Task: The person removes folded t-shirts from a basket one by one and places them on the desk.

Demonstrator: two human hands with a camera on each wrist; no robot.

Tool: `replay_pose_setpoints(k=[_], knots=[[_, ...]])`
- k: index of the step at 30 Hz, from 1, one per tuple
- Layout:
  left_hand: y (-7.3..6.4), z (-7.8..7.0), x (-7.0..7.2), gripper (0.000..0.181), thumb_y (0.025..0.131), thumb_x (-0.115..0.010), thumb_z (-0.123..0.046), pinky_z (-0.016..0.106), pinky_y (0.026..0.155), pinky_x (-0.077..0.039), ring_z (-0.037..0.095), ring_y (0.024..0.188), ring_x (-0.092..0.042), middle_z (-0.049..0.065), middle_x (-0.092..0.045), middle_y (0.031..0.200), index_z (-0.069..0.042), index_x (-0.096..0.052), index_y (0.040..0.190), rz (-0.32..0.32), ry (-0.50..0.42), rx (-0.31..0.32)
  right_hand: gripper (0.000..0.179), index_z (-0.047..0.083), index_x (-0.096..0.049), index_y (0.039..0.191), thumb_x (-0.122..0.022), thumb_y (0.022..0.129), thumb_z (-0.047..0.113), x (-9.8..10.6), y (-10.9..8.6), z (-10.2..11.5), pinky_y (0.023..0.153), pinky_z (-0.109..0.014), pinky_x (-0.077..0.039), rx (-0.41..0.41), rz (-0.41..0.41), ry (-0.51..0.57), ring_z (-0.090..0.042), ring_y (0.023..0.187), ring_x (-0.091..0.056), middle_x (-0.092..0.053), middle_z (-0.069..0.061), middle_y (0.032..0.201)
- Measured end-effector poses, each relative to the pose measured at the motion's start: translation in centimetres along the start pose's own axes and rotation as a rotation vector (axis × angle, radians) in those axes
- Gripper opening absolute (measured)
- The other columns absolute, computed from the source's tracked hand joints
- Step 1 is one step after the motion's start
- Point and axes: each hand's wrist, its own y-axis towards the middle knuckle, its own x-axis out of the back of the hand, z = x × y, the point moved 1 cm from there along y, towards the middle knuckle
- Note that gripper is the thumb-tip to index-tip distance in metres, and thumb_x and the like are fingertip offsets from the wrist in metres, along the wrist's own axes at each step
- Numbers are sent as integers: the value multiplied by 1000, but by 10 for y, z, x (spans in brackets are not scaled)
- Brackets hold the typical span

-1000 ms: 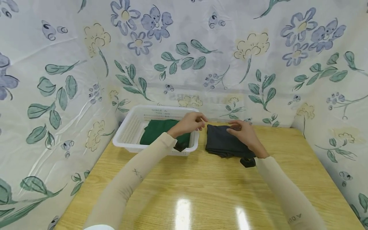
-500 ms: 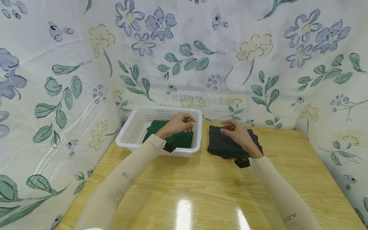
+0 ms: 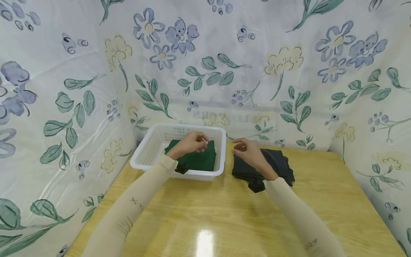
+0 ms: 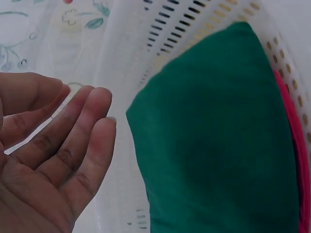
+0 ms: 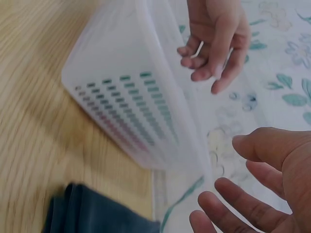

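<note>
Green cloth (image 3: 202,160), smooth, pink fabric (image 4: 300,150) alongside, in white basket (image 3: 205,174), left; dark cloth (image 3: 275,161), folded, on table (image 3: 192,214), right. I see left hand (image 3: 192,142) and right hand (image 3: 250,153) apart, fingers loosely bent.

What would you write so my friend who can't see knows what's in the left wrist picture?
A person's left grip, gently curved and holding nothing, is apart from a green cloth in a white basket with holes. A pinkish-red edge shows along the cloth's right side.
</note>
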Motion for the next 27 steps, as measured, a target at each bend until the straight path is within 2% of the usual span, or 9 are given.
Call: replay_pose_setpoints(k=[4,11,20,27], knots=[[-6,7,6,27,107,-54,-10,56,86,-55,42,96,-67,29,-66,117,4,-64,127,-1,32,13,42,10,-61,140,-70,100,21,-13,4,6,87,-47,-57,30,-4,-6,-30,105,-68,-67,-17,126],[-11,17,23,30,107,-54,-11,48,81,-57,37,93,-68,25,-68,114,6,-64,129,-54,99,47,39,8,-63,136,-71,99,19,-31,16,17,81,-43,-58,105,-59,-38,-29,101,-68,-69,-16,123],[-16,36,44,32,107,-55,-13,45,78,-58,31,87,-68,26,-68,115,7,-63,130,-89,147,101,37,10,-64,135,-70,99,15,-50,27,32,85,-44,-58,110,-43,-19,-29,103,-68,-68,-18,123],[-25,40,55,31,107,-55,-12,39,73,-58,34,90,-68,28,-66,119,9,-63,129,-100,146,145,43,9,-61,139,-72,99,21,-67,32,43,90,-46,-56,70,19,-66,-32,112,-65,-64,-20,130]])
